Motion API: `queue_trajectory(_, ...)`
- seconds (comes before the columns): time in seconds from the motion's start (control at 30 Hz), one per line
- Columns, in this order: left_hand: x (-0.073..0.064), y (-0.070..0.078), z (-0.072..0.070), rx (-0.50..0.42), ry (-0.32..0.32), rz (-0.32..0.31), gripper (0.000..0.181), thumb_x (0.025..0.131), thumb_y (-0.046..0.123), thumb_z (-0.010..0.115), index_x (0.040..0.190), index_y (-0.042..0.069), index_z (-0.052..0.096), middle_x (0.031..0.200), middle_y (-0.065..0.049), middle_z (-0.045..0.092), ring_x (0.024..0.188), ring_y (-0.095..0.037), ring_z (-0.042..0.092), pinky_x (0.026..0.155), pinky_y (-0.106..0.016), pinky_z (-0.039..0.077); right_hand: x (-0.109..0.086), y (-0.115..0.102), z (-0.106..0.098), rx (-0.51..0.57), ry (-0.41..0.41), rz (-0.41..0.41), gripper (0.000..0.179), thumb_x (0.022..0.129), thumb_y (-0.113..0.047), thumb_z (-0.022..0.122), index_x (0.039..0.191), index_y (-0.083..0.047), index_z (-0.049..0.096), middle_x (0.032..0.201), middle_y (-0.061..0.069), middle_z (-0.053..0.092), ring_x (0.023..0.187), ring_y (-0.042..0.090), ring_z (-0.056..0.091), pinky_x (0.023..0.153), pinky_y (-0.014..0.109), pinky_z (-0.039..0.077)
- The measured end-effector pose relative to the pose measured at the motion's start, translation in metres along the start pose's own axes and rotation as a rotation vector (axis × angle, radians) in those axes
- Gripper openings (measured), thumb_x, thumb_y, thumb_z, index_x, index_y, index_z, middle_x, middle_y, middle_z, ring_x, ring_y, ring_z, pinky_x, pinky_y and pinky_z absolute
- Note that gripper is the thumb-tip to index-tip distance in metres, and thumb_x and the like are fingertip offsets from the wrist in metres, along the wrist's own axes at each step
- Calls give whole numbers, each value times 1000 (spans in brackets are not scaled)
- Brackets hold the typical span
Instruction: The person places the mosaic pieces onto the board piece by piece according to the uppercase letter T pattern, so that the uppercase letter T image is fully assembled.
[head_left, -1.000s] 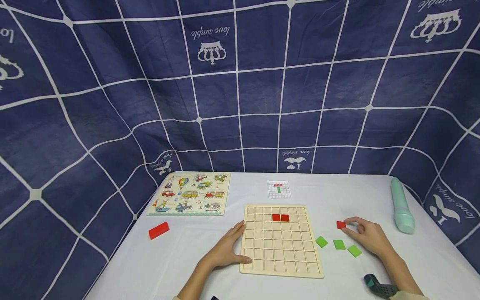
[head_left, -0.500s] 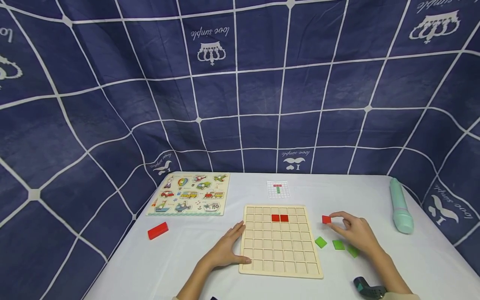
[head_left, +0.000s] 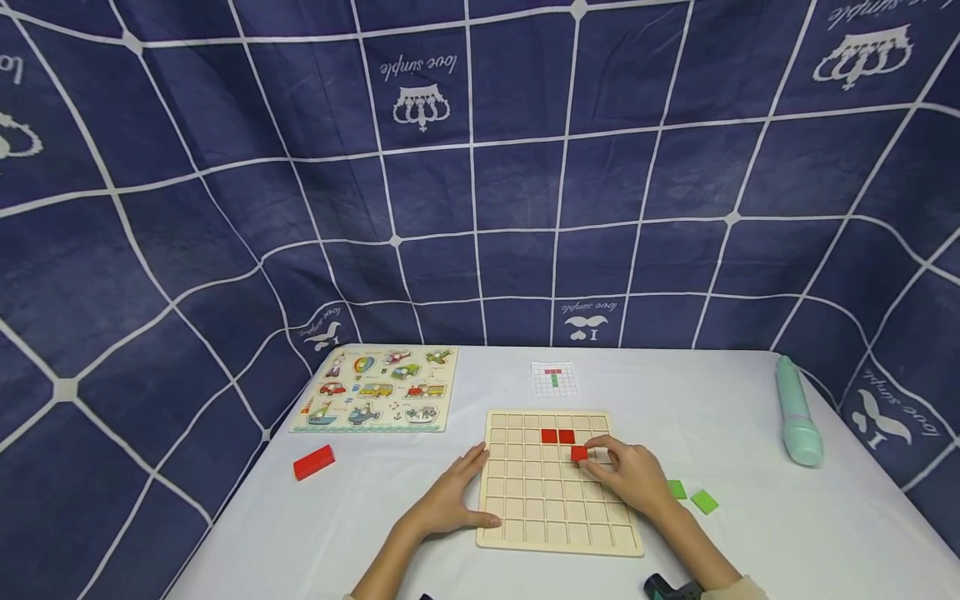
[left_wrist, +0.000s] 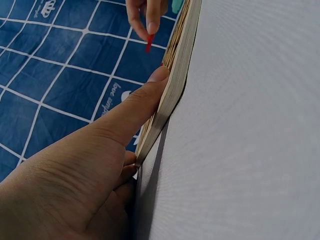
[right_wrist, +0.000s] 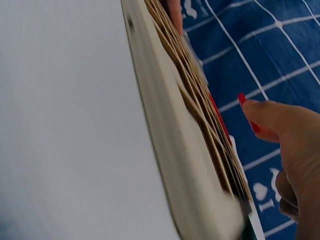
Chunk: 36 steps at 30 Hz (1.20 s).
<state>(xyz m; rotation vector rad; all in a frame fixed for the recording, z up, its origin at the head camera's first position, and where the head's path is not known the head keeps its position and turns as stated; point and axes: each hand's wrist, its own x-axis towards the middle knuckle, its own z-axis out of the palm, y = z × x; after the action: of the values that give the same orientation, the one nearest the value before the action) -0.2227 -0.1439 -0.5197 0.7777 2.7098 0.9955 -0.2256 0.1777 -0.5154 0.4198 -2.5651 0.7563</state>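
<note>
A pale wooden grid board (head_left: pixel 517 487) lies on the white table, with two red square tiles (head_left: pixel 558 436) side by side near its far edge. My left hand (head_left: pixel 450 497) rests along the board's left edge, fingers spread and thumb on the near left rim. Between thumb and index finger, my right hand (head_left: pixel 630 477) pinches a third red tile (head_left: pixel 578 453). In the right wrist view this pinched tile (right_wrist: pixel 255 128) is raised above the board. Two green tiles (head_left: pixel 704 501) show right of the board, one partly covered by the right hand.
Behind the board lies a printed card (head_left: pixel 555 380) with a red and green T pattern. A picture puzzle board (head_left: pixel 375 388) and a red block (head_left: pixel 313 462) are at left. A mint microphone-shaped object (head_left: pixel 799 417) lies far right. Patterned blue cloth (head_left: pixel 517 183) hangs behind.
My right hand has carried the red tile leftward from the table beside the board to over its right half. One green tile is now hidden behind that hand. The left hand stays put.
</note>
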Motion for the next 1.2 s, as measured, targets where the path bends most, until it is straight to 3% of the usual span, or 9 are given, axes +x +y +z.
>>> queue_trajectory(0.4, 0, 2, 0, 5, 0, 5, 111, 61, 59, 75, 146, 6, 26, 153, -5, 18, 138, -26, 16, 110, -48, 17, 17, -31, 35, 21, 27, 55, 31, 76, -37, 75, 98, -16, 70, 44, -13, 27, 43, 2, 17, 38, 20, 17)
queue_trajectory(0.57, -1, 3, -1, 7, -2, 4, 110, 62, 58, 76, 146, 7, 26, 153, -5, 18, 138, -26, 16, 109, -48, 18, 27, -36, 46, 2, 25, 89, 33, 78, -39, 72, 101, -15, 69, 44, -11, 37, 42, 4, 22, 38, 21, 24)
queue_trajectory(0.97, 0, 2, -2, 4, 0, -6, 109, 62, 58, 76, 146, 8, 26, 153, -4, 18, 138, -28, 17, 108, -50, 21, 41, -44, 60, 20, 15, 112, 32, 79, -36, 73, 102, -14, 69, 43, -12, 33, 41, 6, 25, 37, 23, 23)
queue_trajectory(1.2, -1, 2, -1, -6, 1, 2, 110, 63, 58, 76, 146, 7, 26, 153, -5, 18, 138, -30, 17, 107, -52, 21, 41, -44, 65, 13, -17, 121, 30, 79, -34, 73, 101, -14, 70, 46, -12, 44, 43, 6, 28, 42, 23, 34)
